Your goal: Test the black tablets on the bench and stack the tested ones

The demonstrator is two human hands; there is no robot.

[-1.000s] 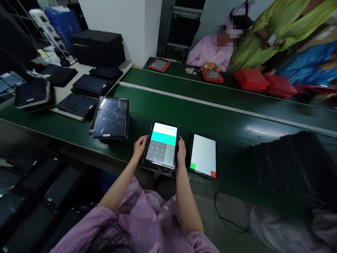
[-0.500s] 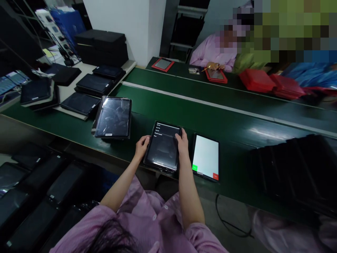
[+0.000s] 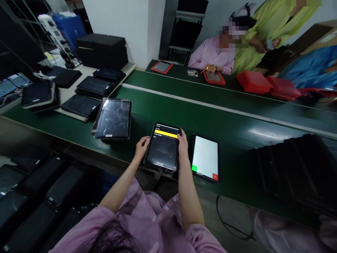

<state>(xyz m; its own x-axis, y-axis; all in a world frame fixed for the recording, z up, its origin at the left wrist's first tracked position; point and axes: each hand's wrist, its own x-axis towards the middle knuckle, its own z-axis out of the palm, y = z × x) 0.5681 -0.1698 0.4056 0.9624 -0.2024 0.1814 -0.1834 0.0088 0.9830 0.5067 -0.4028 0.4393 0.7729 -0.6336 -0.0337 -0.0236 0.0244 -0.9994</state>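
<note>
A black tablet (image 3: 163, 147) lies at the near edge of the green belt (image 3: 223, 121), its screen dark with a yellow bar lit near the top. My left hand (image 3: 141, 146) grips its left edge, fingers curled round it. My right hand (image 3: 182, 146) holds the right edge, with a finger reaching onto the screen by the yellow bar. Just to the right lies a second tablet (image 3: 205, 157) with a white screen and a green and a red button at the bottom.
A wrapped dark tablet stack (image 3: 112, 118) sits to the left. More tablets (image 3: 80, 104) lie on a white board further left. Black cases (image 3: 292, 165) pile up at right. Across the belt a seated person (image 3: 212, 54) works by red cases (image 3: 265, 84).
The tablet's screen went from a teal keypad page to a dark menu, now with a yellow bar lit. My right hand moved up the right edge toward the screen's top.
</note>
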